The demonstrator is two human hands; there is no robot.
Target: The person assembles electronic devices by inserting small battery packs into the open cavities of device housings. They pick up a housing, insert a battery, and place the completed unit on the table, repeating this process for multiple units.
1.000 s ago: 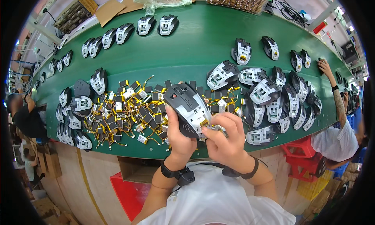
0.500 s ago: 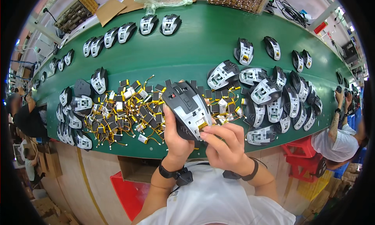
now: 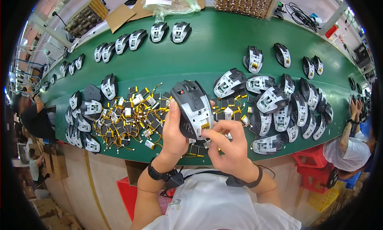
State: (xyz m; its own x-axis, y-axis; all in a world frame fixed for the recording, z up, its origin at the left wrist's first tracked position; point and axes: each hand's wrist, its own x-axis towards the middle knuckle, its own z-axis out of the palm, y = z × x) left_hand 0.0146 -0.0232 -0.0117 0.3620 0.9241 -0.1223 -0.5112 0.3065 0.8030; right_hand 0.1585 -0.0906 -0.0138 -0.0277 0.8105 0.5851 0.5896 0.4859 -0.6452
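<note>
Left hand (image 3: pixel 175 136) has shifted left, fingers clasping the mouse (image 3: pixel 195 106); right hand's (image 3: pixel 232 148) bent fingers, close together, touch its lower end.

Green table (image 3: pixel 223 32) spanning view. Along far edge, left to right: flat brown cardboard sheet (image 3: pixel 119 20), crumpled clear plastic bag (image 3: pixel 179 5), brown gridded tray (image 3: pixel 247 3), loose black cable (image 3: pixel 300 16). Far left: co-worker in dark top (image 3: pixel 36 120), cardboard box (image 3: pixel 58 166) below. Far right: co-worker in light shirt (image 3: pixel 348 154), near red plastic stool (image 3: pixel 310 159) and yellow crate (image 3: pixel 324 198).
</note>
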